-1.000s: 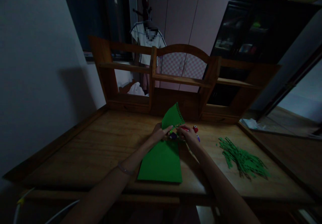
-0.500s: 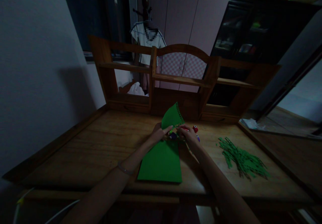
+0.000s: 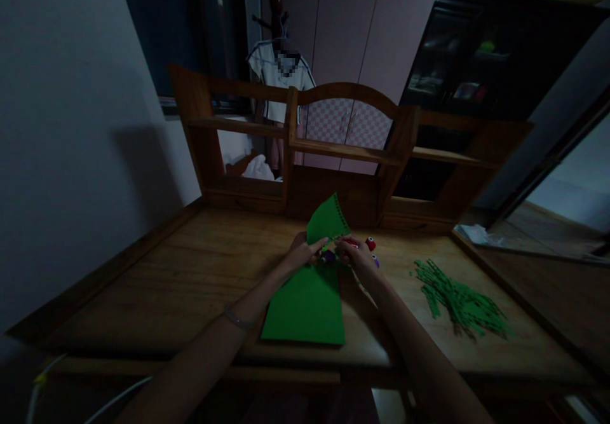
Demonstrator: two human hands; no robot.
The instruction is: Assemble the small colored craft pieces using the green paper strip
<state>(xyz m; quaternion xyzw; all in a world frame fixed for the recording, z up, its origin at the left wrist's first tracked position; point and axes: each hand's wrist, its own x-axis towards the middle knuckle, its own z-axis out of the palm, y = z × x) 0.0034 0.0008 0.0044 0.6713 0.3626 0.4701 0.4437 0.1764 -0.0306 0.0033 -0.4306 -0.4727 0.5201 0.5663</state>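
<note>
My left hand (image 3: 305,252) is closed on a sheet of green paper (image 3: 325,220), thumb on top. The sheet stands tilted up and has a row of holes along its right edge. My right hand (image 3: 353,253) pinches close to the sheet's lower right corner, and a thin, holed paper strip (image 3: 358,281) hangs below its fingers. Something red (image 3: 351,243) shows at the right fingers; its kind is unclear. Beneath both hands lies flat green paper (image 3: 305,309). A purple object (image 3: 328,257) sits between the hands, partly hidden.
A heap of torn green strips (image 3: 460,303) lies on the right of the wooden desk (image 3: 190,278). Just beyond my right hand are a small red object with an eye-like spot (image 3: 370,243) and a purple one (image 3: 376,261). A wooden shelf unit (image 3: 333,150) lines the back.
Hardly anything differs. Both hands keep their places at the green paper, with only a very slight shift of the right hand and the view.
</note>
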